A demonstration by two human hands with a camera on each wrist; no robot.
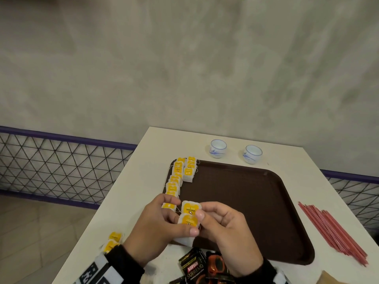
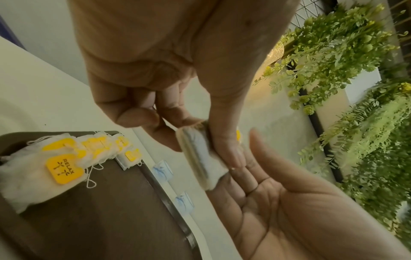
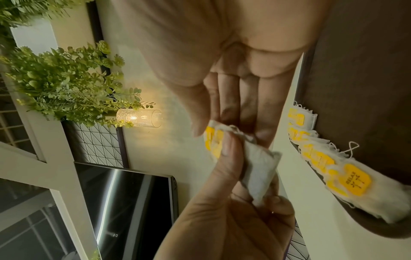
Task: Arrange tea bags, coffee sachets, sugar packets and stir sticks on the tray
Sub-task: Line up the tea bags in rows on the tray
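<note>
A brown tray [image 1: 246,201] lies on the white table, with a row of yellow-tagged tea bags [image 1: 176,177] along its left edge. Over the tray's near left corner my left hand [image 1: 180,222] grips a small stack of tea bags [image 1: 188,221], thumb pressed on top. My right hand [image 1: 203,216] pinches the upper tea bag [image 1: 191,208] between thumb and fingers. The left wrist view shows the stack [image 2: 200,161] edge-on under my left thumb. Red stir sticks [image 1: 332,230] lie right of the tray. Black coffee sachets [image 1: 194,267] sit at the near edge.
Two small white cups [image 1: 218,148] [image 1: 253,153] stand behind the tray. Two loose tea bags [image 1: 113,240] lie near the table's left edge by my left wrist. A brown paper item [image 1: 332,277] shows at the near right corner. A wire fence [image 1: 61,165] runs behind the table.
</note>
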